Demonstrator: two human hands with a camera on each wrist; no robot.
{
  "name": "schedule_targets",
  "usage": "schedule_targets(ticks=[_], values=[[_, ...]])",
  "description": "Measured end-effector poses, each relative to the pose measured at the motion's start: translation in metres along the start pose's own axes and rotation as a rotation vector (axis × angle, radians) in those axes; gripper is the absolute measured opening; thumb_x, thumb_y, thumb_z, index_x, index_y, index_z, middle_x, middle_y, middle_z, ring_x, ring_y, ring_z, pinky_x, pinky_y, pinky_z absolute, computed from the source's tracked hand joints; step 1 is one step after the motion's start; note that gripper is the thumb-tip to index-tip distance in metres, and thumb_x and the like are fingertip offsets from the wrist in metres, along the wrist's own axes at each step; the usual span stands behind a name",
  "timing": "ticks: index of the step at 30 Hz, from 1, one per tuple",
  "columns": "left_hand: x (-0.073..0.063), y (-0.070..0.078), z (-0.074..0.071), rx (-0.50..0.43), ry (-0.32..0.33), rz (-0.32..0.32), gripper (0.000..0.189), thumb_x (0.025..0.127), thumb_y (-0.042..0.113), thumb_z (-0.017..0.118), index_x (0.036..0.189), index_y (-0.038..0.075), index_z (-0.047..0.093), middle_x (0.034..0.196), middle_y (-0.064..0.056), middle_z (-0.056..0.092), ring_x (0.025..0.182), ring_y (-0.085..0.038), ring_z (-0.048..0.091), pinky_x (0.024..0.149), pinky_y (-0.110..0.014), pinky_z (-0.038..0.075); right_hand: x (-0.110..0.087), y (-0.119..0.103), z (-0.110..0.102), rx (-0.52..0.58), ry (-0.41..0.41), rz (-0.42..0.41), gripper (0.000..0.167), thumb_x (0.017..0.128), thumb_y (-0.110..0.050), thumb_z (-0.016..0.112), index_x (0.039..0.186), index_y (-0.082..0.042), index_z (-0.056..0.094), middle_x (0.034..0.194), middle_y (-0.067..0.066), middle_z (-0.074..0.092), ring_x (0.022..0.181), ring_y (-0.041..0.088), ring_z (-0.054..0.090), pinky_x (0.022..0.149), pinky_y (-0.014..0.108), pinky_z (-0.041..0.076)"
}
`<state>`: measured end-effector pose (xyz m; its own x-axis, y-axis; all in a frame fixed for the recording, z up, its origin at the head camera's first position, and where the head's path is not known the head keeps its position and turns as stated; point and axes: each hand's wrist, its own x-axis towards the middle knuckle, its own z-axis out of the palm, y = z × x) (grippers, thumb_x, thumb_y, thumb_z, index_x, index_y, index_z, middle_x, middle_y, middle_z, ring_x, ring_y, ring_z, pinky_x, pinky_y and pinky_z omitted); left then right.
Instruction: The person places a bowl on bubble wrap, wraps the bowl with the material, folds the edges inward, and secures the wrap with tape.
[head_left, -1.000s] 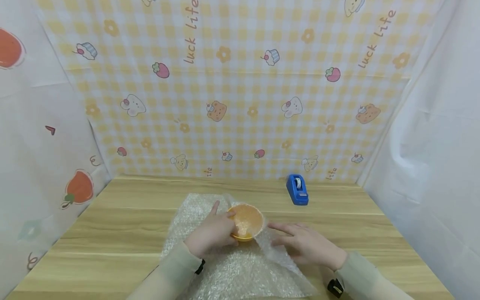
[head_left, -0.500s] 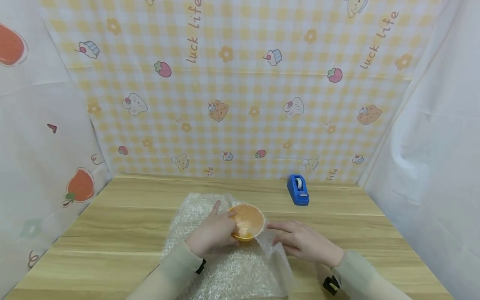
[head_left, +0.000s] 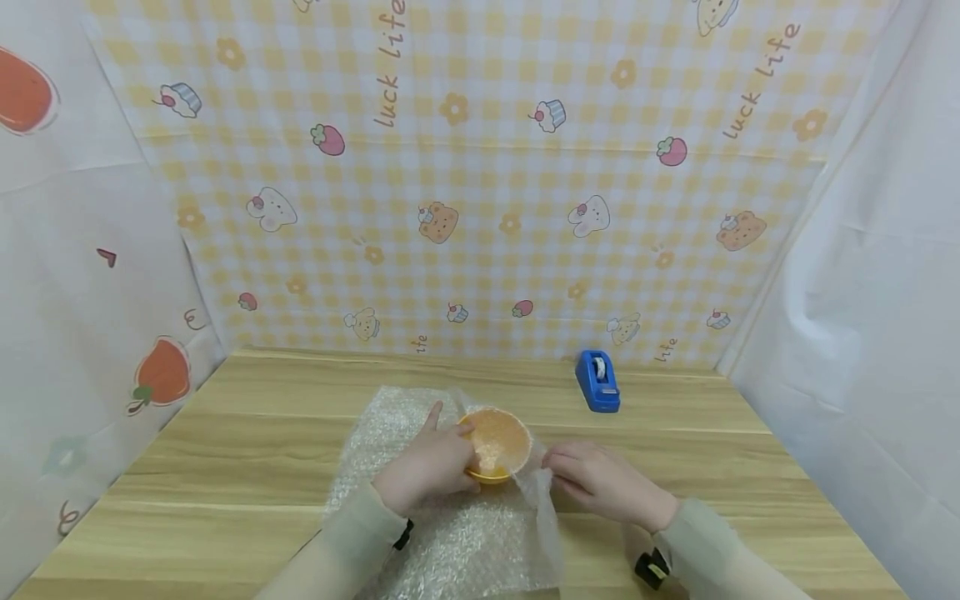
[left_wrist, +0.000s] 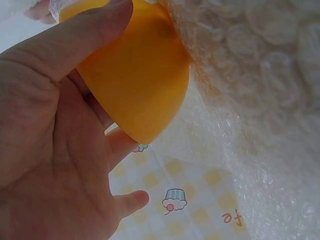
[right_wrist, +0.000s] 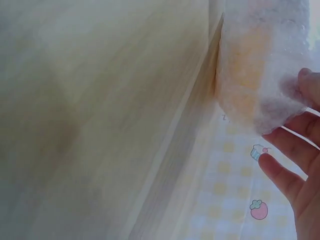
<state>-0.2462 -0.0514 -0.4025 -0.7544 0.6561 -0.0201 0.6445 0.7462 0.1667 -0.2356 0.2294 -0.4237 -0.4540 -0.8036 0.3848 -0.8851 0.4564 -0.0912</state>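
Note:
A yellow-orange bowl (head_left: 493,478) stands on a sheet of bubble wrap (head_left: 465,550), its mouth facing up and toward me. My left hand (head_left: 426,468) grips the bowl's left rim, with some fingers reaching inside. In the left wrist view the thumb (left_wrist: 107,25) lies against the bowl's smooth outer wall (left_wrist: 145,75). On the other side, my right hand (head_left: 600,483) pinches the loose edge of the wrap beside the bowl. The right wrist view shows that wrap (right_wrist: 270,65) covering the bowl's right side, with orange showing through.
A blue tape dispenser (head_left: 597,382) with a roll in it stands at the back right of the wooden table (head_left: 225,433). Behind the table hangs a checked cloth (head_left: 480,183), and white cloths (head_left: 877,317) hang at both sides.
My right hand's fingers have closed from spread to pinching the wrap. The wrap's right edge has drawn in leftward toward the bowl. My left hand keeps its hold on the bowl.

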Motion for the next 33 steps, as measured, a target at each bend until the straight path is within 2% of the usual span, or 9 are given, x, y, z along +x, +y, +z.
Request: schedule_targets(ticks=[3,11,17,20,24,25,28,30,33], values=[[0.001,-0.001,0.001,0.0,0.002,-0.005,0.008,0.077,0.034,0.079,0.077,0.028,0.075,0.086,0.016,0.071,0.135,-0.023,0.042,0.113,-0.06,0.001,0.004,0.0,0.001,0.027,0.007,0.036,0.018,0.091,-0.006,0.062,0.104,-0.018,0.065,0.098,-0.013,0.061,0.089,0.002,0.059,0.078,0.024,0.052],[0.001,0.0,0.0,0.004,-0.002,-0.008,0.008,0.078,0.034,0.079,0.076,0.028,0.074,0.088,0.017,0.071,0.136,-0.022,0.041,0.113,-0.06,0.001,0.018,0.001,0.006,0.048,0.019,0.151,0.007,0.097,-0.016,0.059,0.095,-0.022,0.063,0.083,-0.019,0.058,0.076,-0.002,0.055,0.075,0.03,0.05],[0.0,0.0,0.001,0.005,0.015,0.011,0.01,0.079,0.035,0.078,0.073,0.028,0.073,0.081,0.019,0.068,0.135,-0.023,0.042,0.113,-0.062,0.003,0.032,-0.001,0.009,0.115,0.045,0.281,0.02,0.099,-0.019,0.057,0.08,-0.024,0.054,0.07,-0.018,0.047,0.061,0.0,0.043,0.06,0.022,0.042],[0.0,0.0,0.001,0.0,0.04,0.014,0.01,0.078,0.036,0.078,0.073,0.029,0.073,0.09,0.018,0.069,0.133,-0.021,0.043,0.113,-0.061,0.004,0.037,-0.001,0.01,0.148,0.061,0.334,0.021,0.099,-0.017,0.057,0.078,-0.022,0.054,0.071,-0.016,0.047,0.061,0.001,0.044,0.055,0.02,0.043],[-0.001,0.001,0.002,0.01,0.081,0.02,0.006,0.078,0.031,0.077,0.083,0.028,0.075,0.108,0.013,0.069,0.13,-0.017,0.046,0.113,-0.061,0.005,0.04,-0.002,0.012,0.171,0.075,0.396,0.015,0.098,-0.016,0.058,0.084,-0.02,0.06,0.076,-0.014,0.052,0.063,0.002,0.047,0.055,0.021,0.045],[-0.001,0.001,0.002,0.006,0.09,0.022,0.012,0.078,0.03,0.077,0.091,0.027,0.076,0.114,0.011,0.067,0.13,-0.016,0.046,0.113,-0.061,0.004,0.041,-0.002,0.013,0.17,0.077,0.41,0.013,0.098,-0.016,0.059,0.085,-0.019,0.061,0.077,-0.014,0.053,0.063,0.002,0.048,0.056,0.021,0.046],[-0.001,0.001,0.004,0.01,0.102,0.018,0.024,0.08,0.027,0.074,0.104,0.025,0.075,0.112,0.011,0.068,0.129,-0.015,0.047,0.113,-0.06,0.002,0.042,-0.002,0.015,0.155,0.084,0.44,0.011,0.097,-0.017,0.059,0.088,-0.02,0.064,0.08,-0.015,0.055,0.065,0.001,0.049,0.056,0.02,0.046],[-0.002,0.002,0.004,0.006,0.113,0.014,0.038,0.08,0.026,0.074,0.118,0.023,0.07,0.119,0.008,0.067,0.13,-0.016,0.047,0.114,-0.059,0.0,0.043,-0.001,0.017,0.138,0.092,0.449,0.01,0.097,-0.018,0.06,0.088,-0.02,0.065,0.081,-0.015,0.055,0.065,0.001,0.05,0.056,0.02,0.047],[-0.002,0.002,0.004,0.024,0.112,0.0,0.033,0.079,0.022,0.073,0.112,0.019,0.073,0.112,0.005,0.07,0.126,-0.018,0.051,0.114,-0.057,0.0,0.044,-0.002,0.019,0.123,0.106,0.451,0.008,0.095,-0.018,0.062,0.088,-0.019,0.066,0.081,-0.014,0.056,0.065,0.001,0.05,0.056,0.019,0.046]])
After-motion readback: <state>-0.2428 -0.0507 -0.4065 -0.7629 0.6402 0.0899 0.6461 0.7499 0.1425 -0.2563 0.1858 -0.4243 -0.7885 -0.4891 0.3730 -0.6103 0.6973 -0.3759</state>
